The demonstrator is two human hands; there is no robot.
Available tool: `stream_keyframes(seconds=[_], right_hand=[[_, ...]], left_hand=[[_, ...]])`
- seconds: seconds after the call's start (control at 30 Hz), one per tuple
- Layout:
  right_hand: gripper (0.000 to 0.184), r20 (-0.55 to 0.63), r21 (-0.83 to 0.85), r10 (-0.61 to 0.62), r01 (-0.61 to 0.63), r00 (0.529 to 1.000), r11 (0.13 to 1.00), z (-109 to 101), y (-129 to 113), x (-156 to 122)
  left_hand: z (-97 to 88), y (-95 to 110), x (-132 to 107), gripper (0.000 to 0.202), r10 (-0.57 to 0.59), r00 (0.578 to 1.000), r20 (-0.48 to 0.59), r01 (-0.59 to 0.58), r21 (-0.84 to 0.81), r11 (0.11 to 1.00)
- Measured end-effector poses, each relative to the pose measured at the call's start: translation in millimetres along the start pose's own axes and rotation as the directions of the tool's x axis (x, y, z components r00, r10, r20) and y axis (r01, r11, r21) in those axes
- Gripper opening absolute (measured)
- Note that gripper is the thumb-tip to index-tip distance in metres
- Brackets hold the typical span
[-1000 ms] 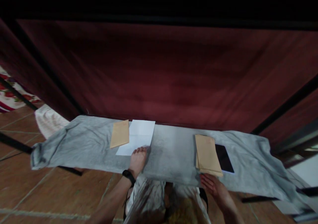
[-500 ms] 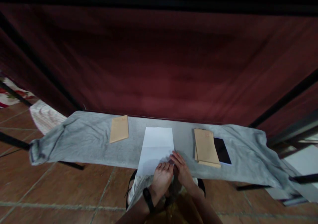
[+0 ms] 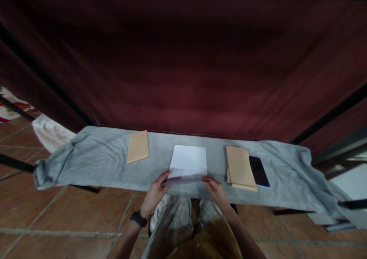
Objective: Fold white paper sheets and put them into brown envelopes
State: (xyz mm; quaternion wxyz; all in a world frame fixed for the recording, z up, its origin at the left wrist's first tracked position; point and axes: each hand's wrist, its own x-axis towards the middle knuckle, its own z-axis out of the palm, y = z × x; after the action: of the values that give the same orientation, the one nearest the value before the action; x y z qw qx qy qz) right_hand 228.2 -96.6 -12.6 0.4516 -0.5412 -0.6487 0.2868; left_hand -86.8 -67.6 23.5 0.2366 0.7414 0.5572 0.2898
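A white sheet of paper (image 3: 189, 158) lies on the grey cloth in front of me, its near part raised and folded over toward the far side. At the left end of that fold, my left hand (image 3: 158, 188) pinches the paper; a dark watch is on this wrist. My right hand (image 3: 213, 186) grips the opposite end of the fold. The folded part looks slightly blurred. To the right of the paper is a stack of brown envelopes (image 3: 242, 167). A single brown envelope (image 3: 138, 147) rests to the left.
The bench is covered by a grey cloth (image 3: 100, 155), wrinkled at both ends. A dark-screened tablet or phone (image 3: 259, 171) sits partly under the envelope stack. Behind the bench hangs a dark red curtain (image 3: 189, 79). Tiled floor (image 3: 86, 217) shows below.
My hands were together at the paper's near right edge; they have moved apart to its two sides. The near part of the sheet, flat before, is now lifted and folded away from me.
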Motion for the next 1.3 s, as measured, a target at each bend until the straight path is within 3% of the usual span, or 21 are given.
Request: stream_keyframes(seconds=[0.13,0.23,0.33,0.47,0.6,0.73,0.97,1.2,1.3], right_hand=[[0.023,-0.011,0.040,0.055,-0.055,0.998,0.998,-0.4,1.6,1.7],[0.026,-0.042,0.044,0.092,-0.090,0.995,0.995,-3.3,1.4,1.3],[0.027,0.006,0.076,0.041,-0.041,0.999,0.996,-6.0,0.0,1.6],[0.031,-0.046,0.062,0.109,-0.106,0.993,0.992,-5.7,1.3,2.9],[0.037,-0.156,0.048,0.166,-0.160,0.974,0.986,-4.3,6.1,15.4],[0.041,-0.179,0.044,0.150,-0.144,0.972,0.989,-2.7,8.7,45.9],[0.033,-0.183,-0.221,0.128,-0.167,0.975,0.961,9.9,14.0,78.1],[0.040,-0.229,-0.400,0.137,-0.222,0.964,0.889,23.6,18.4,67.7],[0.042,-0.220,-0.528,0.126,-0.226,0.967,0.819,25.2,17.5,61.0]], left_hand=[[5.7,-12.1,7.8,0.034,-0.045,0.999,0.012,0.047,-0.188,0.981],[9.8,-14.7,11.5,0.025,-0.007,1.000,-0.011,0.004,-0.232,0.973],[12.2,-14.7,15.8,0.025,0.046,0.999,-0.017,-0.049,-0.274,0.961],[16.8,-13.0,22.1,0.015,-0.025,0.999,-0.037,0.014,-0.278,0.961],[22.7,-10.3,34.5,0.030,-0.163,0.985,-0.059,0.141,-0.270,0.952],[28.8,-9.0,61.5,0.033,-0.194,0.973,-0.125,0.160,-0.240,0.958],[39.5,-7.4,101.8,0.027,-0.227,0.962,-0.155,0.196,-0.190,0.962],[42.0,1.0,92.5,0.045,-0.309,0.936,-0.166,0.301,-0.075,0.951],[40.9,9.6,86.1,0.049,-0.324,0.937,-0.131,0.330,0.026,0.944]])
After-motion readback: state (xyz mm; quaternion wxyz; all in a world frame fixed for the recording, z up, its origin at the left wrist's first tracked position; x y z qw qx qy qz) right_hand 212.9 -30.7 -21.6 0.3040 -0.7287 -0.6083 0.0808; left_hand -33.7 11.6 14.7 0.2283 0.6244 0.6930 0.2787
